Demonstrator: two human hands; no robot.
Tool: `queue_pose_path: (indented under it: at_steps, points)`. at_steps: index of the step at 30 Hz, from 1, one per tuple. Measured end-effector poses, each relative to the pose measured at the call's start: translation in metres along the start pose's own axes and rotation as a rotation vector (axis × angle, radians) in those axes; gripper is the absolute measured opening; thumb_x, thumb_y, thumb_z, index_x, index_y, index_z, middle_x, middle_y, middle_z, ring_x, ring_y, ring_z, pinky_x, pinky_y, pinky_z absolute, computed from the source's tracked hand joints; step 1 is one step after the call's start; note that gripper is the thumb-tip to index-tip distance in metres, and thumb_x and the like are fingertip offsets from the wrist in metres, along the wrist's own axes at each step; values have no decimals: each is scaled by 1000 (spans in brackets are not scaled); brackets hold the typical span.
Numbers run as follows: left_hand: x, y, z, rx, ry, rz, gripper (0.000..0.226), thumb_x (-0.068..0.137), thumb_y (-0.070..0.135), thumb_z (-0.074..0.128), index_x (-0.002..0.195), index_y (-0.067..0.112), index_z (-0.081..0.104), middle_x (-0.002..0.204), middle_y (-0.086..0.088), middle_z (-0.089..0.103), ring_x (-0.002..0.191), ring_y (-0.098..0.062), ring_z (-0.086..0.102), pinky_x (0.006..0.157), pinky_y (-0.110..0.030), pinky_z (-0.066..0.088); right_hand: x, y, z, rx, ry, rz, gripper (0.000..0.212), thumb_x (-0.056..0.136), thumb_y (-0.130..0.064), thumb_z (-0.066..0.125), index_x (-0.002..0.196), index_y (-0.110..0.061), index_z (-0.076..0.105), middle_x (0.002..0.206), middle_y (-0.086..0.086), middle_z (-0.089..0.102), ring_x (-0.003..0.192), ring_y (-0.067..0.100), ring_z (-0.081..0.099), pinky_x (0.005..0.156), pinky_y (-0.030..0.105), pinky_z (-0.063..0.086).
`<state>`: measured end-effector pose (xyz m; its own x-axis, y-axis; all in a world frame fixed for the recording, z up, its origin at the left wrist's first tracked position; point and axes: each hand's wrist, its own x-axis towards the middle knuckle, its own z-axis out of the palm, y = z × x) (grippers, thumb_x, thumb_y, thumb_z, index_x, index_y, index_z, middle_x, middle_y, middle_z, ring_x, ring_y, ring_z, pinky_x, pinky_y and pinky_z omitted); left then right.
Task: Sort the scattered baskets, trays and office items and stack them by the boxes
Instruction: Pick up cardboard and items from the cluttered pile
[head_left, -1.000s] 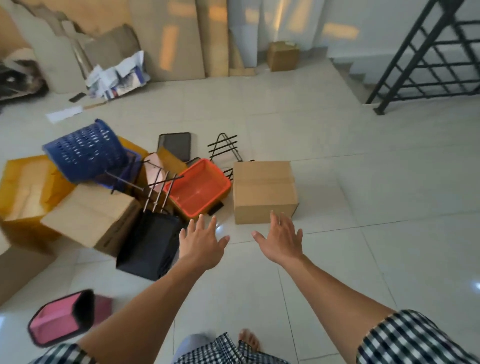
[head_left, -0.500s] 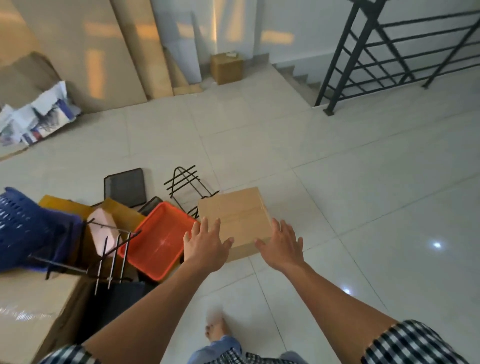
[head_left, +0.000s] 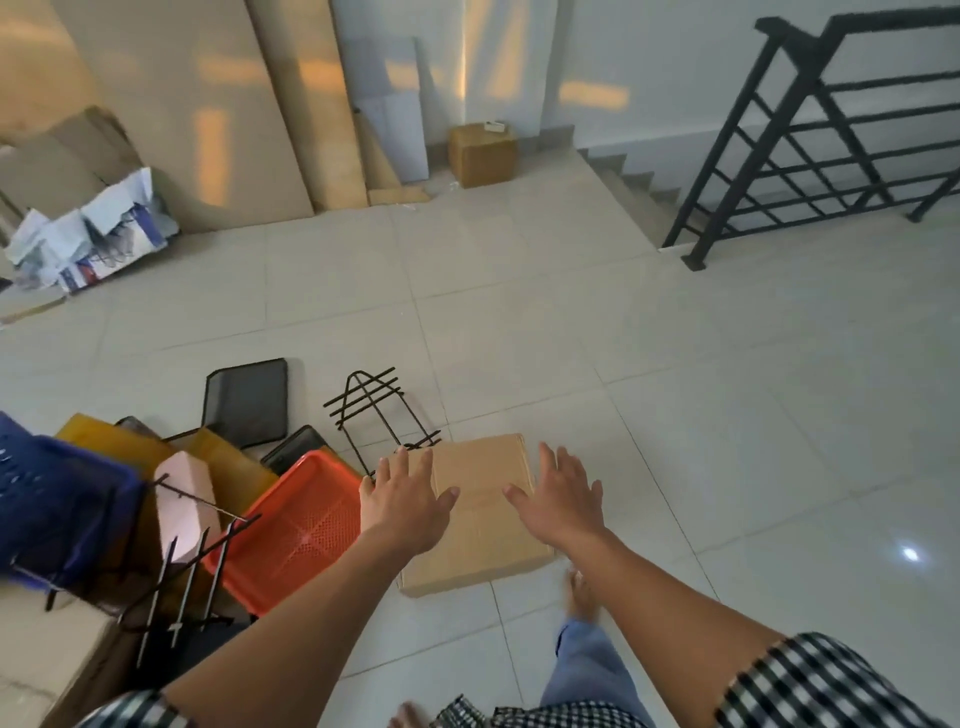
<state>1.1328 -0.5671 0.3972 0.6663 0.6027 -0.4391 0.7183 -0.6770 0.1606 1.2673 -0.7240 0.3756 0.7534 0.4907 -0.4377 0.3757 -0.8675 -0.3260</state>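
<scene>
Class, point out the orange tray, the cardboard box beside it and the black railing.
orange tray (head_left: 296, 530), head view, perforated floor
cardboard box (head_left: 480, 525), head view, top face
black railing (head_left: 800, 25), head view, top rail

Left hand: arm stretched forward, palm down, fingers straight and spread | Right hand: arm stretched forward, palm down, fingers spread | Hands apart, side by side

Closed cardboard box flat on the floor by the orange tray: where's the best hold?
Probably its two long sides, one hand each, from above: the cardboard box lies flat, closed, no handle showing. The right hand has bare floor on its side; the left hand must slip in next to the orange tray close by.
</scene>
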Motion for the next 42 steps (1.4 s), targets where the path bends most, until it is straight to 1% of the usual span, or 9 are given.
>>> queue_pose_path:
  at_steps: [5, 11, 19, 26, 28, 31, 34, 37, 42]
  points:
    - [43, 38, -3, -58, 7, -178, 76, 98, 67, 33, 160, 29, 11, 168, -7, 6, 154, -31, 7, 122, -52, 13, 80, 8, -29, -93, -81, -168, 88, 94, -68, 45, 160, -23, 8, 169, 7, 7, 156, 28, 3, 121, 59, 10]
    - [67, 81, 1, -229, 4, -406, 76, 98, 66, 34, 160, 29, 9, 168, -7, 6, 154, -31, 7, 121, -52, 14, 155, 19, -56, -282, -209, -338, 89, 92, -69, 45, 160, -23, 11, 169, 7, 10, 155, 27, 5, 121, 59, 10]
    - [51, 94, 29, -414, 15, -623, 76, 97, 67, 32, 159, 27, 13, 168, -8, 8, 154, -33, 7, 121, -55, 13, 196, 11, -64, -427, -303, -486, 88, 92, -70, 45, 159, -22, 14, 167, 6, 14, 154, 28, 10, 120, 59, 14]
    - [41, 105, 66, -490, 42, -778, 79, 96, 68, 32, 160, 27, 11, 167, -10, 11, 153, -33, 12, 120, -51, 18, 202, -2, -51, -530, -351, -633, 87, 92, -68, 47, 159, -22, 16, 166, 6, 18, 153, 28, 14, 120, 59, 16]
    - [42, 109, 79, -531, 18, -828, 79, 96, 68, 32, 160, 26, 11, 167, -10, 10, 153, -33, 11, 120, -52, 17, 207, -7, -42, -554, -382, -674, 86, 93, -68, 48, 159, -22, 17, 166, 5, 19, 152, 27, 16, 118, 58, 17]
    - [50, 121, 97, -599, -40, -934, 79, 96, 70, 28, 160, 27, 9, 168, -10, 9, 152, -34, 13, 119, -54, 19, 221, -9, -30, -584, -470, -716, 87, 93, -66, 49, 159, -21, 16, 166, 7, 19, 152, 28, 18, 118, 57, 18]
    - [70, 134, 112, -684, -81, -1058, 78, 97, 70, 27, 160, 28, 8, 168, -9, 10, 152, -34, 15, 118, -54, 21, 250, -16, -16, -646, -559, -747, 88, 93, -65, 50, 159, -19, 17, 165, 8, 22, 150, 29, 21, 117, 56, 21]
    - [98, 147, 135, -782, -128, -1161, 78, 97, 69, 28, 161, 28, 9, 167, -9, 12, 151, -35, 17, 117, -54, 23, 288, -22, 1, -726, -625, -776, 84, 93, -64, 52, 156, -17, 23, 161, 9, 27, 147, 30, 27, 115, 54, 26]
    - [142, 158, 177, -977, -167, -1275, 79, 97, 67, 34, 160, 27, 9, 166, -10, 16, 149, -36, 23, 115, -53, 27, 349, -30, 39, -810, -671, -792, 84, 92, -63, 55, 154, -15, 27, 159, 9, 31, 144, 32, 34, 112, 51, 32]
